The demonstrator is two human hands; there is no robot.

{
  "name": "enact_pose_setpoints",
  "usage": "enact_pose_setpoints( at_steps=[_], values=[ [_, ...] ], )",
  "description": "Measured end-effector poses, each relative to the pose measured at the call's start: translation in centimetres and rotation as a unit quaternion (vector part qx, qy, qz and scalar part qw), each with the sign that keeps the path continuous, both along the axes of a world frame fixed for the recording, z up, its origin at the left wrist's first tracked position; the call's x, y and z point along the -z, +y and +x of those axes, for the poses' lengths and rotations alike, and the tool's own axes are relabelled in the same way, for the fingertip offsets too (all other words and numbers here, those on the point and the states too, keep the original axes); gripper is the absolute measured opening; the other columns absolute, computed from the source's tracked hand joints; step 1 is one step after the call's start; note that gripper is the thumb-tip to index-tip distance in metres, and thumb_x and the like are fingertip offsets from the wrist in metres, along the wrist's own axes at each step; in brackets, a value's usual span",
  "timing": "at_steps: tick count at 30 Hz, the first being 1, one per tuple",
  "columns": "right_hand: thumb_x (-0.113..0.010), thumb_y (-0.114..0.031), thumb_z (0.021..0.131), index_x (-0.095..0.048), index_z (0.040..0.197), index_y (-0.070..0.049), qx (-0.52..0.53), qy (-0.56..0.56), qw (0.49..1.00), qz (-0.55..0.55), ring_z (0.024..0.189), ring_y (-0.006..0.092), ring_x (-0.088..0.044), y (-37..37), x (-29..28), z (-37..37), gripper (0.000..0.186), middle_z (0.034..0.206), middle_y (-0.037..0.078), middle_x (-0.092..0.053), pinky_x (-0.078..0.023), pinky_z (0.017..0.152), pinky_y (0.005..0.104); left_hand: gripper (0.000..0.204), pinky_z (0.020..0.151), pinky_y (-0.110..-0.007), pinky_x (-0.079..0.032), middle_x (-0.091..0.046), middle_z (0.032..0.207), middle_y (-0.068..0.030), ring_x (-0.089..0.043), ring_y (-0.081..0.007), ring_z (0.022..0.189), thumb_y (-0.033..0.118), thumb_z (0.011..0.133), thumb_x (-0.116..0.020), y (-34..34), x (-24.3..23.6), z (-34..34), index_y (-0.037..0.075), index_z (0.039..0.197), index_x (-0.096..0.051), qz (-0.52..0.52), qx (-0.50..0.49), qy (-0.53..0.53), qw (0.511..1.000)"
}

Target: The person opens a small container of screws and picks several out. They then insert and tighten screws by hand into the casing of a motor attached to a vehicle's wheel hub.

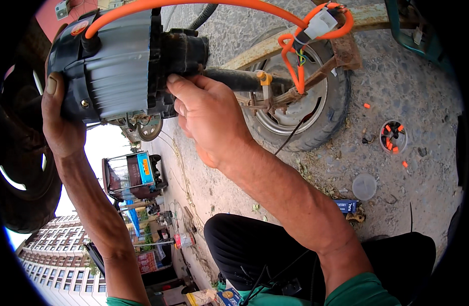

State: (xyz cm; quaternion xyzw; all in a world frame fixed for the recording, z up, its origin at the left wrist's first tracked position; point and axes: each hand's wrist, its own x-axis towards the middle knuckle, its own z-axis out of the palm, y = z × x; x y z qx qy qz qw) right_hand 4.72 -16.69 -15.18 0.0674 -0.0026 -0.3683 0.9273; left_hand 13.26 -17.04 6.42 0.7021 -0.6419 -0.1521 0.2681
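A grey ribbed electric motor [119, 69] with black end covers fills the upper left. My left hand [63, 117] holds its left end, the thumb pressed on the black cover. At the motor's right side, my right hand [206, 109] is closed, thumb and fingers pinched together against the lower edge of the black gear housing [181, 51]. Whatever lies between those fingertips is hidden. A thick orange cable [214, 4] leaves the motor's top and arches right to a white connector [321, 23]. From the housing, a black axle tube [229, 80] runs right toward a wheel.
A tyred wheel [339, 109] stands behind a rusty leaf spring [283, 99] and frame bar. On the stony ground are a round tub [392, 136] of orange-and-black small parts, a clear lid [364, 186] and a blue box [347, 206]. A three-wheeled vehicle [130, 176] stands farther off.
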Motion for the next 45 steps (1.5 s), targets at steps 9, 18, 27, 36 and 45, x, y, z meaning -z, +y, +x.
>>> enact_pose_setpoints(
  at_steps=[9,18,27,36,45],
  values=[
    [-0.065,-0.019,0.09,-0.052,0.079,-0.01,-0.073,-0.027,0.996,0.053,0.047,0.0053,-0.035,-0.4,-0.4,-1.9,0.019,0.065,-0.004,-0.045,-0.024,0.043,0.0233,0.052,0.093,-0.033,-0.047,-0.065,0.115,-0.0072,-0.063,-0.0173,0.105,0.041,0.099,-0.046,-0.2,1.0,-1.3,0.002,0.133,-0.051,-0.032,-0.01,-0.022,0.999],
    [-0.064,-0.024,0.091,-0.063,0.082,-0.003,0.024,0.007,1.0,0.004,0.055,0.0054,-0.043,0.6,0.2,0.2,0.023,0.063,-0.003,-0.05,-0.035,0.05,0.0243,0.051,0.092,-0.033,-0.047,-0.065,0.116,-0.0071,-0.062,-0.0169,0.106,0.04,0.099,-0.046,0.0,0.5,-0.5,0.002,0.132,-0.052,-0.018,0.002,0.006,1.0],
    [-0.063,-0.026,0.093,-0.06,0.087,-0.004,0.001,0.007,1.0,-0.01,0.055,0.0031,-0.037,0.4,0.0,0.4,0.023,0.069,-0.003,-0.049,-0.027,0.044,0.0206,0.052,0.092,-0.034,-0.048,-0.065,0.116,-0.0072,-0.063,-0.0171,0.106,0.041,0.098,-0.047,0.1,1.0,-0.7,0.002,0.132,-0.052,-0.033,-0.004,-0.005,0.999],
    [-0.061,-0.027,0.094,-0.061,0.089,-0.001,0.011,0.052,0.997,-0.055,0.056,0.0041,-0.038,0.0,0.1,0.2,0.026,0.067,-0.002,-0.049,-0.03,0.047,0.0213,0.047,0.093,-0.035,-0.048,-0.064,0.117,-0.0076,-0.063,-0.0179,0.106,0.038,0.099,-0.046,-0.2,1.0,-1.0,0.002,0.129,-0.053,-0.03,-0.002,0.038,0.999],
    [-0.052,-0.023,0.094,-0.061,0.088,0.001,0.061,0.113,0.98,-0.152,0.058,0.0049,-0.042,-0.4,0.6,-0.4,0.027,0.068,0.0,-0.051,-0.033,0.05,0.023,0.054,0.096,-0.037,-0.046,-0.062,0.121,-0.0087,-0.06,-0.0195,0.109,0.041,0.098,-0.047,0.8,-0.9,0.8,0.0,0.131,-0.051,-0.013,-0.043,0.057,0.997]
  ],
)
